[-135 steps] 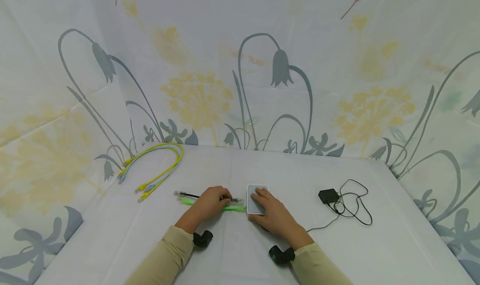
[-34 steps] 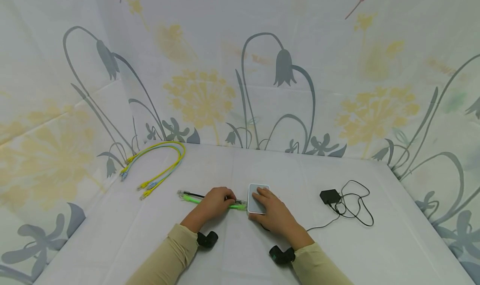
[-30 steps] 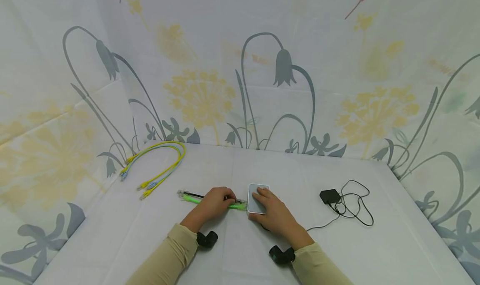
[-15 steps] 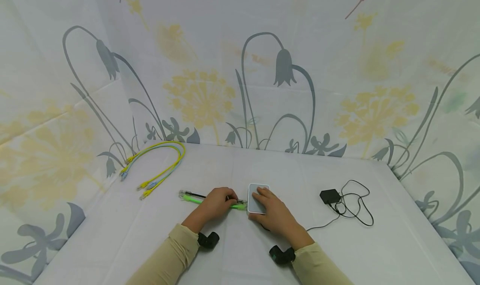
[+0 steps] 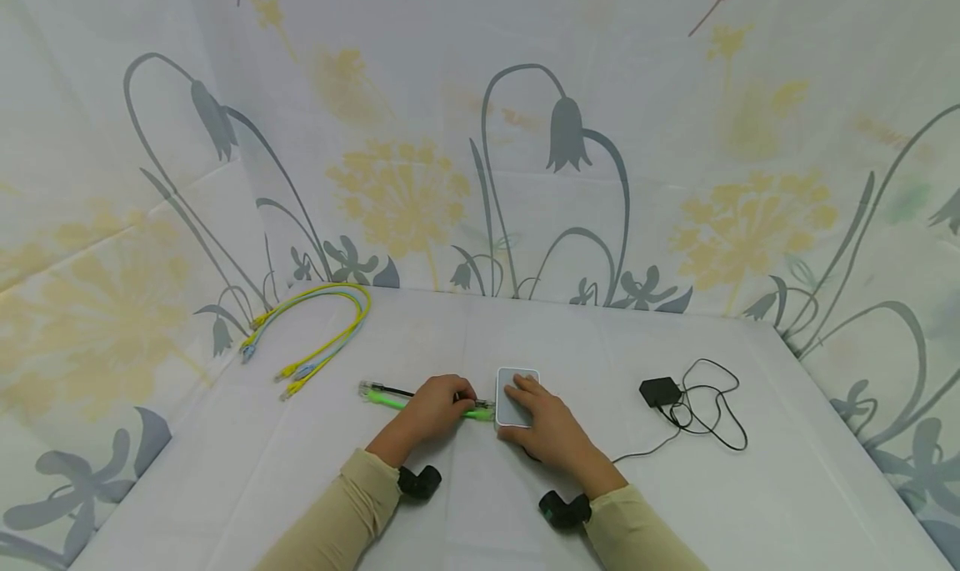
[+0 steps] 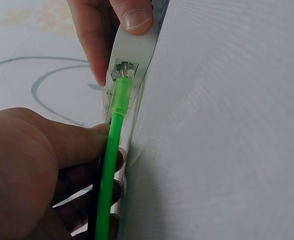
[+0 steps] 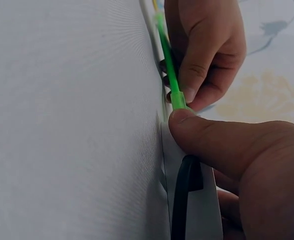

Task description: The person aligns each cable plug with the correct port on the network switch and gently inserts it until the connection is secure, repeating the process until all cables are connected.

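A small white box with a grey top [image 5: 510, 378], probably a network switch, lies on the table. My right hand [image 5: 551, 433] grips it, fingers over the top and thumb along the near side. A short green Ethernet cable [image 6: 112, 155] runs into a port on its left side. Beside that lies a short black Ethernet cable [image 5: 392, 389] with clear plugs. My left hand [image 5: 435, 408] pinches the black cable close to the box, its plug at the box's side; how deep it sits is hidden. A black cord [image 7: 180, 200] is plugged into the box's near side.
Yellow and light-blue Ethernet cables [image 5: 366, 308] lie curved at the back left of the white table [image 5: 585, 346]. A black power adapter [image 5: 659, 392] with a loosely looped cord lies to the right. A flower-patterned cloth [image 5: 420, 96] stands behind.
My left hand has shifted slightly right with the black cable, bringing its plug up against the box. My right hand keeps its grip on the box. The other cables and adapter lie unchanged.
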